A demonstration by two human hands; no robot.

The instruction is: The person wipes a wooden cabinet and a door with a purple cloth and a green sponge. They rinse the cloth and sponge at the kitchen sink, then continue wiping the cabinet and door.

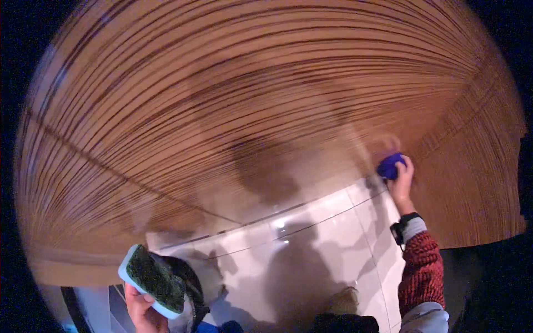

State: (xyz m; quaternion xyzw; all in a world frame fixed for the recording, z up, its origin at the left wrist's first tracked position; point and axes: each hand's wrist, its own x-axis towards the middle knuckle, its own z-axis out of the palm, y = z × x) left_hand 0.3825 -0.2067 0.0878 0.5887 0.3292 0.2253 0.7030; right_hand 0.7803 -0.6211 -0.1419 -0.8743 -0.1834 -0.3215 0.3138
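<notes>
My left hand (143, 310) grips the light blue frame of a scrubbing pad (156, 279), whose dark green, rough face is turned up, at the lower left. To the right, my right hand (402, 177) holds a purple-blue cloth or sponge (390, 166) against the foot of a glossy wood-grain panel (270, 104), close to the corner. A wet-looking smear shows on the panel just above it. A red knitted sleeve and a black wristband cover the right arm.
Pale glossy floor tiles (333, 233) meet the panel's lower edge. A second wood-grain panel (470, 187) stands at the right. Near my left hand is a dark, rounded object (183, 270), partly hidden by the pad. Shadows fall across floor and panel.
</notes>
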